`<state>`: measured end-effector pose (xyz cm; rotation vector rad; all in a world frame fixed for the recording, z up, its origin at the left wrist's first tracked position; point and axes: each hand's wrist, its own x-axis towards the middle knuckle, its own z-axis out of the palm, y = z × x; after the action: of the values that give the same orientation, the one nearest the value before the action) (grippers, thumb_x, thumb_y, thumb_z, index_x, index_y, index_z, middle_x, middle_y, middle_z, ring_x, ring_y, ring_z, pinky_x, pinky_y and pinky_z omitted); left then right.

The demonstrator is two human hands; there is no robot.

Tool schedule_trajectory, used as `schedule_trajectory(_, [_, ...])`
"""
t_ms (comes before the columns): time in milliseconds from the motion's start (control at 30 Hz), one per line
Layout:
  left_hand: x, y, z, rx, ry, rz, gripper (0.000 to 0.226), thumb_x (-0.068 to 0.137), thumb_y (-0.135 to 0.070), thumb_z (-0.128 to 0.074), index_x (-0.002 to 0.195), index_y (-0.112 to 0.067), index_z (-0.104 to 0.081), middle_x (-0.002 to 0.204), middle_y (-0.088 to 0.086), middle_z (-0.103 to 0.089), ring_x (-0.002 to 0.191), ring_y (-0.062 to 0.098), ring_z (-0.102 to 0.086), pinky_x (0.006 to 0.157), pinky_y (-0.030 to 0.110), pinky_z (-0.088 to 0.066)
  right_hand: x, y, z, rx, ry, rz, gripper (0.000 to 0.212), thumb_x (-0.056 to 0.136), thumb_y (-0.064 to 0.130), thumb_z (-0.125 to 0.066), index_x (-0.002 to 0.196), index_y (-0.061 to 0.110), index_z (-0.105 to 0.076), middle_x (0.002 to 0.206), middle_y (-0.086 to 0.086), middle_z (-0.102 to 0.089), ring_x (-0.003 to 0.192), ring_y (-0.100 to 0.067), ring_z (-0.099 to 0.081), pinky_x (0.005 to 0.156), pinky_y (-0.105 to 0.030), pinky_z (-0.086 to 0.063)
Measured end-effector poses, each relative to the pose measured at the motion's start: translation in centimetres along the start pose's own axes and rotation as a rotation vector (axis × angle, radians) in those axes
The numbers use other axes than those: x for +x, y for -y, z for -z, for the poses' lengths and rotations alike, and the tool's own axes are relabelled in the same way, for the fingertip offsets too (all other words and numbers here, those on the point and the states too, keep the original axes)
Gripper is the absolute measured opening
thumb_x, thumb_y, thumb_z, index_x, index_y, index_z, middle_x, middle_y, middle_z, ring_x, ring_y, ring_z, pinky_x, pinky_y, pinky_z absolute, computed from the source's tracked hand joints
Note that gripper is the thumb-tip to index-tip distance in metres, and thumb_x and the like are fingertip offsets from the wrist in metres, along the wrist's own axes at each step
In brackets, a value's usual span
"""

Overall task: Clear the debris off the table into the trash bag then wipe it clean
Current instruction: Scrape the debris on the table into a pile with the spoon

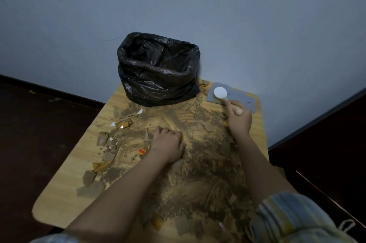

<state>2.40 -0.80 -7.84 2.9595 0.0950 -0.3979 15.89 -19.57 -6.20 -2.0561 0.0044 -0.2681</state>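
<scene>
- On the wooden table (59,199), your left hand (168,143) rests curled amid brown debris (198,163).
- Your right hand (238,119) grips a brush (227,98) handle over the grey cloth (237,99).
- Black trash bag (158,70) stands open at the far edge.

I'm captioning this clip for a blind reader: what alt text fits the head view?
A person's left hand, fingers curled, rests in brown dirt and torn scraps spread over a wooden table, while the right hand grips a wooden handle beside a grey cloth. An open black trash bag stands at the far edge.
</scene>
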Motion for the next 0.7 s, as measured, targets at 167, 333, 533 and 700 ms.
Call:
schedule_trajectory(167, [-0.1, 0.1, 0.2, 0.0, 0.021, 0.0, 0.045, 0.097, -0.048, -0.03, 0.127, -0.021, -0.05, 0.129, 0.007, -0.056, 0.128, 0.026, -0.042, 0.112, 0.049, -0.014, 1.0, 1.6, 0.1, 0.21, -0.171, -0.171, 0.008, 0.087, 0.036, -0.068, 0.086, 0.029, -0.066, 0.08, 0.016, -0.063, 0.083, -0.011, -0.06, 0.065, -0.018, -0.045])
schedule_trajectory(333, [0.0, -0.1, 0.3, 0.019, 0.034, 0.009, 0.046, 0.098, -0.048, -0.029, 0.129, -0.02, -0.049, 0.131, 0.008, -0.055, 0.128, 0.027, -0.041, 0.112, 0.049, -0.014, -0.6, 2.0, 2.2, 0.298, -0.27, -0.089, 0.019, 0.092, 0.026, -0.063, 0.092, 0.01, -0.072, 0.085, -0.001, -0.07, 0.076, -0.004, -0.062, 0.058, -0.005, -0.042])
schedule_trajectory(533, [-0.2, -0.4, 0.3, 0.045, 0.034, 0.012, 0.045, 0.097, -0.048, -0.03, 0.128, -0.021, -0.05, 0.13, 0.007, -0.055, 0.126, 0.027, -0.043, 0.111, 0.048, -0.017, -4.1, -0.1, 5.1, 0.056, -0.215, -0.12, 0.017, 0.09, 0.032, -0.064, 0.091, 0.019, -0.075, 0.079, 0.007, -0.068, 0.069, 0.006, -0.058, 0.05, -0.003, -0.036])
schedule_trajectory(700, [-0.4, -0.6, 0.4, 0.065, 0.05, 0.019, 0.047, 0.098, -0.048, -0.029, 0.13, -0.02, -0.048, 0.135, 0.007, -0.052, 0.129, 0.027, -0.041, 0.111, 0.049, -0.017, -5.9, -0.4, 4.8, -0.001, -0.033, -0.018, 0.013, 0.09, 0.027, -0.065, 0.08, 0.034, -0.069, 0.075, 0.021, -0.065, 0.073, 0.005, -0.061, 0.058, -0.016, -0.045])
